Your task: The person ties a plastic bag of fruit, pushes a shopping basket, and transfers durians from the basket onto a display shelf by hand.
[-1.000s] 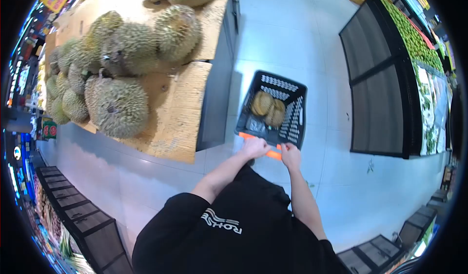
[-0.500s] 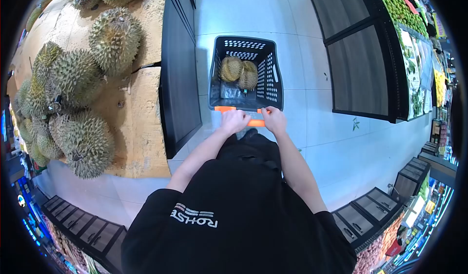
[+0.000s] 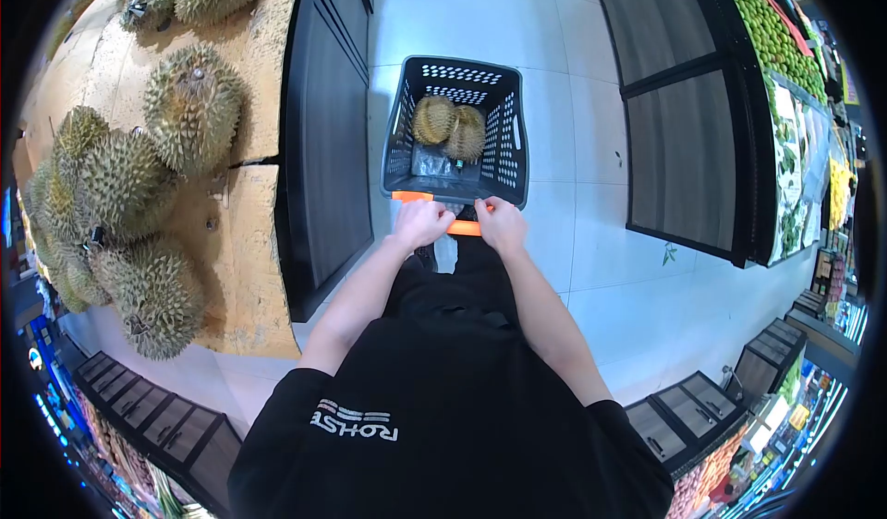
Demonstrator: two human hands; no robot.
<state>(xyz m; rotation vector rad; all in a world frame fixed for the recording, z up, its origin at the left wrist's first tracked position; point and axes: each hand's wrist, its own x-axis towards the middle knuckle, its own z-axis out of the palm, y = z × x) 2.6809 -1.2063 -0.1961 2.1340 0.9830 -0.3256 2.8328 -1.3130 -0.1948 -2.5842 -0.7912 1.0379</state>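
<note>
A black shopping basket [image 3: 394, 154] with perforated walls stands in front of me, its orange handle [image 3: 465, 228] toward my body. My left hand [image 3: 424, 223] is closed around the handle's left part. Farther right, my right hand [image 3: 500, 225] grips the same handle, fingers wrapped over it. Inside the basket, two spiky durians lie side by side: a left durian [image 3: 433, 119] and a right durian [image 3: 467, 140]. Nearer the handle, a clear plastic package [image 3: 431, 163] rests on the basket's bottom.
On my left, several durians [image 3: 127, 184] lie on a wooden-topped stand [image 3: 249, 279] with a dark side. A dark display stand [image 3: 684, 159] on the right carries green fruit [image 3: 771, 30]. Pale floor tiles [image 3: 564, 131] run between them.
The durian stand and the floor have shifted down and slightly left around the basket in the right-hand part differs little. Both hands keep their hold on the handle.
</note>
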